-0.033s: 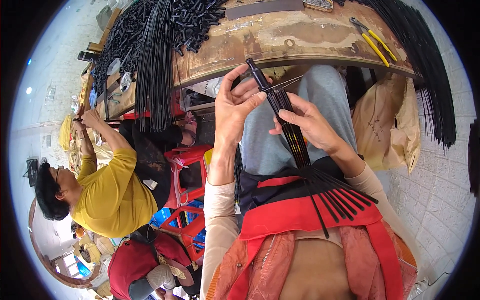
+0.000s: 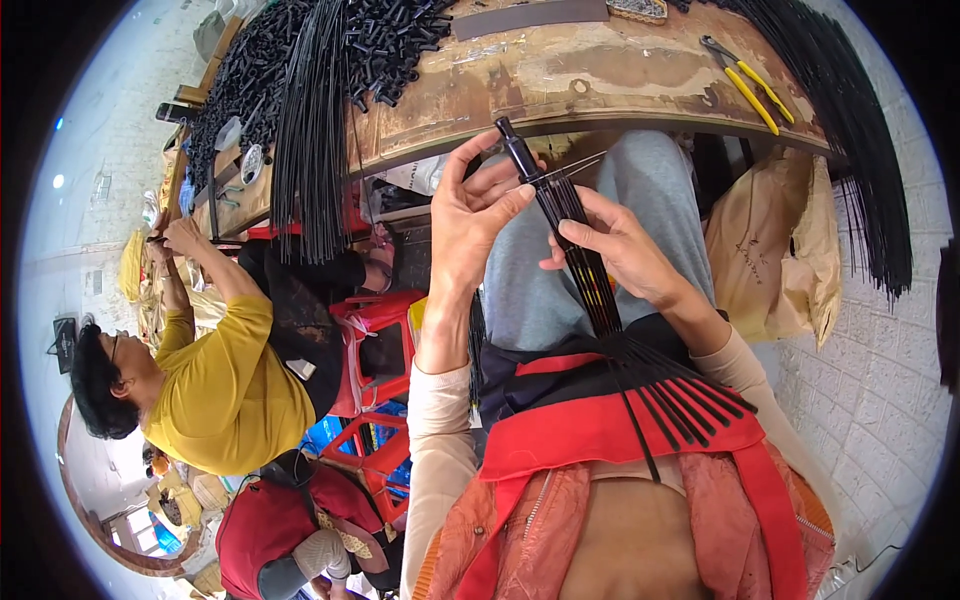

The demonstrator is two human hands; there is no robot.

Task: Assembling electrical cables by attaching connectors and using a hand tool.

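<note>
Your yellow-handled pliers (image 2: 750,100) lie toward the right end of the worktop (image 2: 520,85), close to its near edge. At its far edge you have a flat dark strip (image 2: 530,17), with a small basket (image 2: 640,19) beside it. Below the near edge, on your right, stands a crumpled tan bag (image 2: 760,255); a co-worker in yellow (image 2: 230,390) is at your left, near a red stool (image 2: 385,303).
</note>
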